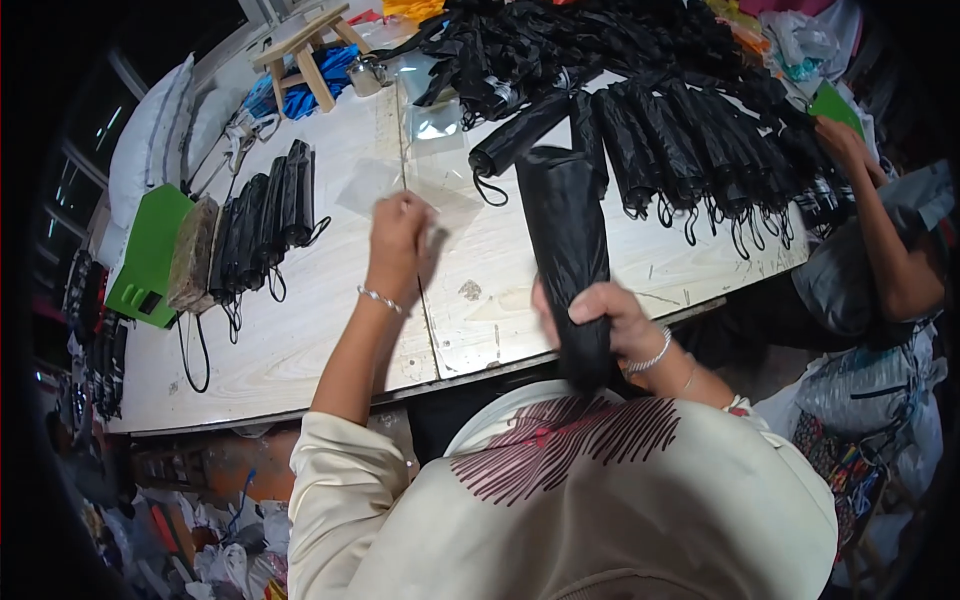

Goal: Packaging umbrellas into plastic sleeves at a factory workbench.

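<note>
A black folded umbrella [566, 235] stands tilted upright in front of my chest. My right hand [610, 315] is wrapped round its lower part, with the thumb across the near side. To the left, my left hand [400, 232] is closed over the table, beside thin clear plastic sleeves [372, 186]. Whatever its fingers may pinch is hidden. A row of folded black umbrellas with wrist loops [690, 150] lies to the right, and one umbrella [520, 133] lies apart at a slant behind the held one.
Several folded umbrellas [262, 220] lean against a brown block [195, 252] and a green box [150, 255] on the left. A heap of black fabric [600, 45] covers the far side of the pale table [300, 370]. A wooden stool [310, 60] stands far left. A co-worker's arm [875, 215] reaches in at right.
</note>
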### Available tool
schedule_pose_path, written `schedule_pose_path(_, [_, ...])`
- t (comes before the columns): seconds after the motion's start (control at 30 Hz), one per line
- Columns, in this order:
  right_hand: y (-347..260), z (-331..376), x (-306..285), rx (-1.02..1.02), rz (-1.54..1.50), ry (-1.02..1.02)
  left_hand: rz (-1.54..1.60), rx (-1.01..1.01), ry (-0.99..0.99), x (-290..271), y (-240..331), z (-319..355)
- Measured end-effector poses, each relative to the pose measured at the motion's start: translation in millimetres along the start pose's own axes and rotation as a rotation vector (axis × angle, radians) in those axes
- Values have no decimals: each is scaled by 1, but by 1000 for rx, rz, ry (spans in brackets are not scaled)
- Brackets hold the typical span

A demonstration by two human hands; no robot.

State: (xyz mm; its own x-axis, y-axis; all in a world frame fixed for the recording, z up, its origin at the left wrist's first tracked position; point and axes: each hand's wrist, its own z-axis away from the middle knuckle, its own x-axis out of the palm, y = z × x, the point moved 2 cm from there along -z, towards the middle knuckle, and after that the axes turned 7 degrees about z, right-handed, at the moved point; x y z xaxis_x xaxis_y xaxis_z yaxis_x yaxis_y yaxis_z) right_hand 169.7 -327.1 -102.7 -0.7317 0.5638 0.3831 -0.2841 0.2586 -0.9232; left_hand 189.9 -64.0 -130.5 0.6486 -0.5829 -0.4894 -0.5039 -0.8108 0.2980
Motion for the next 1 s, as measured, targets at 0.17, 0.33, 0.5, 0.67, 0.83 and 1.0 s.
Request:
schedule_pose_path(0.17, [-43,-19,-23,-49,1321,107,153,-188,-325,-13,13,35])
schedule_pose_path(0.33, [-20,-28,-25,75,1778,-71,201,-157,-410,-15,4,40])
schedule_pose_path(0.5, [-3,-34,-20,90,1792,-144,171,-232,-416,-21,2,36])
schedule_pose_path(0.67, [1,-35,-18,56,1807,-175,166,-457,-428,-27,2,28])
schedule_pose_path(0.83, [4,-41,-10,-48,1774,-234,91,-535,-580,-24,-6,15])
schedule_pose_path(1.0, [4,-60,13,-61,1777,-314,128,-637,-664,-18,-6,6])
